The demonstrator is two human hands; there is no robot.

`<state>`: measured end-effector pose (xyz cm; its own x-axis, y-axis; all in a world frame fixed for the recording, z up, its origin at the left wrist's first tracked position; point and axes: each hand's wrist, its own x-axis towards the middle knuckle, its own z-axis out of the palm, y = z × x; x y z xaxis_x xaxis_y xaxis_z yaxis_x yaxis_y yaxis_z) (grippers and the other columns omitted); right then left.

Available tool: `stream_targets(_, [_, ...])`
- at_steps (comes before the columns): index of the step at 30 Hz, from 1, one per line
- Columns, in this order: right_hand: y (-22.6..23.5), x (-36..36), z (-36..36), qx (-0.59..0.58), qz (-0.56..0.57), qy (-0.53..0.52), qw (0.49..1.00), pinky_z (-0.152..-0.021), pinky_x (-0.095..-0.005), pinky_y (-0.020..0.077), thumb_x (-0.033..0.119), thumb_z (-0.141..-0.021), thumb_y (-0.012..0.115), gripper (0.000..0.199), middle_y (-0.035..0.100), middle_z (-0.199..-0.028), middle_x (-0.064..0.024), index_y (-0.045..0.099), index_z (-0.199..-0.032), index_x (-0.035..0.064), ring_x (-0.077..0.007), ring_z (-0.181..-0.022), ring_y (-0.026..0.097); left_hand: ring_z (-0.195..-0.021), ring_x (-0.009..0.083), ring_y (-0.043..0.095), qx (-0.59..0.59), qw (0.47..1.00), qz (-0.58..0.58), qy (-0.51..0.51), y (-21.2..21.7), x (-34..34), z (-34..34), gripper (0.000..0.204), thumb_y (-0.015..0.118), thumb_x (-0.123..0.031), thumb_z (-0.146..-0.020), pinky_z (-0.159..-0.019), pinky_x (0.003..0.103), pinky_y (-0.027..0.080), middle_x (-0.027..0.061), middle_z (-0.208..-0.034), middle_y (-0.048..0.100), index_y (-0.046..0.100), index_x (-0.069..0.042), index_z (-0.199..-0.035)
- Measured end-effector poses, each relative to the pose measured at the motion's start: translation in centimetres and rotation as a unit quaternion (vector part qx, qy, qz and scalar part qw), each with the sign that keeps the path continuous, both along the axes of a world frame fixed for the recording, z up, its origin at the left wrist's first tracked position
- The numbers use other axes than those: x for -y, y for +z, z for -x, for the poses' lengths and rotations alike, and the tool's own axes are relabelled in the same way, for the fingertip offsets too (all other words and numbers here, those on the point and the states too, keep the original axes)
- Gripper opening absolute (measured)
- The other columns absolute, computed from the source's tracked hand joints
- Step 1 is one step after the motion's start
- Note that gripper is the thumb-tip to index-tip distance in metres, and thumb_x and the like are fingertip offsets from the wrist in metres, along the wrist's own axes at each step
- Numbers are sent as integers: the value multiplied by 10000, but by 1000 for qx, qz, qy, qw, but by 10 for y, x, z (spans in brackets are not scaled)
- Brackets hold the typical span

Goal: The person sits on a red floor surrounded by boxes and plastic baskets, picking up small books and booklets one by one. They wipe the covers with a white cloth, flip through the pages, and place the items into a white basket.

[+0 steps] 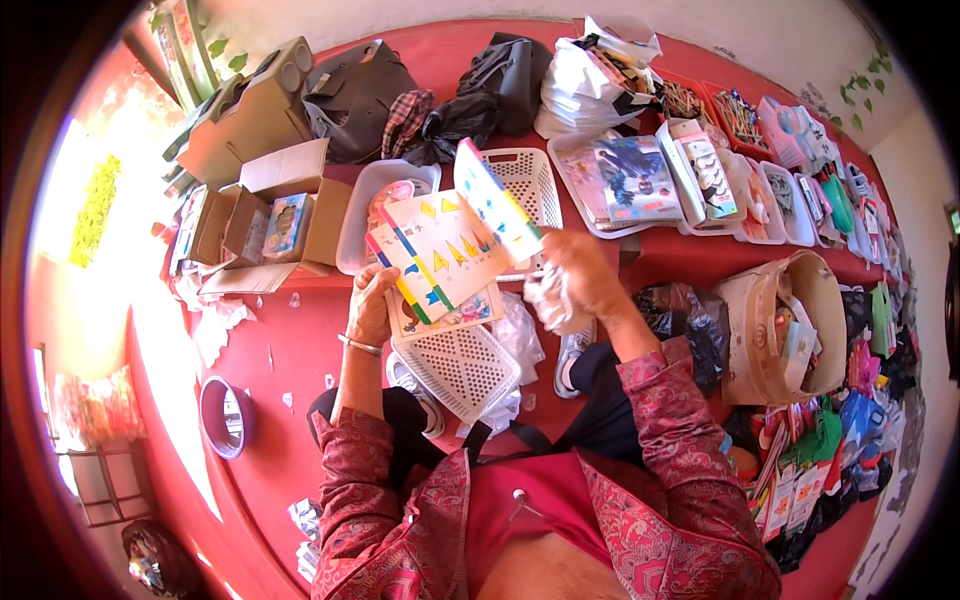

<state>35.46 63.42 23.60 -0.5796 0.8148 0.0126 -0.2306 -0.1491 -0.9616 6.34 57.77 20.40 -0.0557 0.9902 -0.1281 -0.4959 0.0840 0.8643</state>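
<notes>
My left hand [370, 308] is closed on the left edge of an open children's board book [458, 248], with fingers and thumb at its lower left corner. Yellow and blue paper-folding pictures cover its pages, and one leaf stands tilted up at the right. In my right hand [595, 275] is a crumpled white cloth [553, 303], close to the lower end of that raised leaf. Another picture board [455, 318] shows beneath the book. Below it, a white perforated plastic basket [465, 372] rests between my legs.
Ahead on the red-covered ledge stand an opened cardboard box [322, 222], a clear bin [352, 235], another white basket [540, 185] and a bin with magazines [630, 180]. A wide brown basket [745, 345] is at right. A purple basin [210, 418] lies at left.
</notes>
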Motion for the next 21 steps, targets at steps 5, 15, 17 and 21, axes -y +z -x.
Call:
stream_targets(5, [-10,25,38,320,-567,-49,758,-567,-373,521,490,-705,650,706,520,-1142,-128,459,-1222,48,-272,-810,624,-462,155,559,6,999,34,4,1,-3,-19,167,476,-46,-786,-448,255,488,79,-601,583,558,-11,-645])
stream_targets(15, [-19,36,49,387,-470,-15,793,-561,-423,509,591,-683,610,874,542,-1060,-193,326,-1291,31,-329,-715,625,-461,77,385,-231,973,16,-17,-8,-2,-29,302,533,-227,-798,-453,221,299,7,-513,470,557,-3,-595])
stream_targets(17, [-12,40,53,452,-444,5,774,-573,-430,505,604,-688,594,895,559,-1007,-212,306,-1295,13,-350,-693,620,-500,77,376,-312,946,-14,-83,-6,-2,-29,431,509,-352,-825,-497,242,308,1,-502,431,564,11,-600])
stream_targets(21, [-23,44,62,447,-432,-15,783,-542,-428,494,452,-770,560,768,577,-899,-247,290,-1274,-61,-372,-652,611,-504,108,403,-383,917,-59,-98,5,1,-41,556,433,-452,-858,-511,277,332,34,-544,505,614,19,-625])
